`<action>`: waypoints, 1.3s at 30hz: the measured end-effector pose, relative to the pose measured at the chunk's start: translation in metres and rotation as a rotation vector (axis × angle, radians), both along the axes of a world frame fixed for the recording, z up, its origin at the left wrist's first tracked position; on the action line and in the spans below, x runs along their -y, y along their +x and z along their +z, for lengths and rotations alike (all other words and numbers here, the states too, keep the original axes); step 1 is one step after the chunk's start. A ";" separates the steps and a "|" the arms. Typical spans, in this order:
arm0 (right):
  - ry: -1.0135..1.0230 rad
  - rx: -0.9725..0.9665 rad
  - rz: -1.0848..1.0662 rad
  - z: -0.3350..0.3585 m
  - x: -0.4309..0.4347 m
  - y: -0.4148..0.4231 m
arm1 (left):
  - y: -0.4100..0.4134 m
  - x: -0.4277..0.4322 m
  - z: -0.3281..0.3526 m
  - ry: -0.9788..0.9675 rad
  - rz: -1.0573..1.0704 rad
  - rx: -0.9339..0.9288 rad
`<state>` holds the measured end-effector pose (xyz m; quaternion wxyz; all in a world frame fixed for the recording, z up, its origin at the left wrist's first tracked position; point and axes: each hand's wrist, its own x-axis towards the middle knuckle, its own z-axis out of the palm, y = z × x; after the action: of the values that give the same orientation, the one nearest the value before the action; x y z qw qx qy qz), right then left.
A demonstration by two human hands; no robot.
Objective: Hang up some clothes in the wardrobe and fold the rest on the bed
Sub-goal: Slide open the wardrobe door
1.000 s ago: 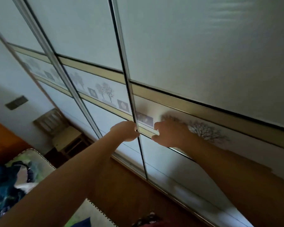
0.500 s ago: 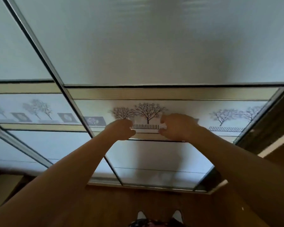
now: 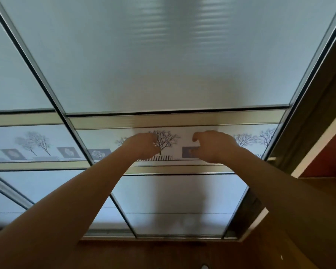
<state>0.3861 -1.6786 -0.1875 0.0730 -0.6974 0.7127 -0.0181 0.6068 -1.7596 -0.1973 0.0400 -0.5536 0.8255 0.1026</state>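
A sliding wardrobe door of frosted panels fills the view, crossed by a band printed with bare trees. My left hand is against that band with its fingers curled under, holding nothing. My right hand is beside it on the same band, its fingers bent and its thumb apart from them, also holding nothing. At the door's right edge a dark gap shows the wardrobe standing partly open. No clothes are in view.
A second frosted door lies behind on the left. The wardrobe's side frame and a red-brown surface are at the right. Wooden floor runs along the bottom.
The door has slid left with both hands on it, and a gap has appeared at its right edge. My hands have moved apart, and the bed has left the view.
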 end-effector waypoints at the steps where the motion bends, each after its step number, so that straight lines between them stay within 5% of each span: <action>1: -0.027 0.001 0.000 0.008 -0.001 -0.002 | -0.002 -0.001 0.009 -0.023 0.002 -0.006; 9: -0.363 0.042 -0.033 0.076 -0.014 -0.030 | -0.036 -0.011 0.089 -0.336 -0.025 -0.159; 15: -0.623 0.184 -0.240 0.102 -0.029 -0.095 | -0.107 -0.034 0.153 -0.664 -0.255 -0.270; 23: -0.810 0.282 -0.578 0.086 -0.047 -0.163 | -0.221 -0.043 0.210 -1.050 -0.526 -0.106; 30: -0.425 0.373 -0.489 0.065 -0.035 -0.202 | -0.275 -0.027 0.222 -1.287 -0.739 -0.088; 39: -0.416 0.272 -0.440 0.048 -0.030 -0.193 | -0.290 -0.010 0.249 -1.404 -0.624 -0.062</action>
<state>0.1934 -1.6483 -0.1395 0.0180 -0.5180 0.8108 -0.2718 0.3168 -1.7501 0.0513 -0.3168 -0.1876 0.8158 -0.4460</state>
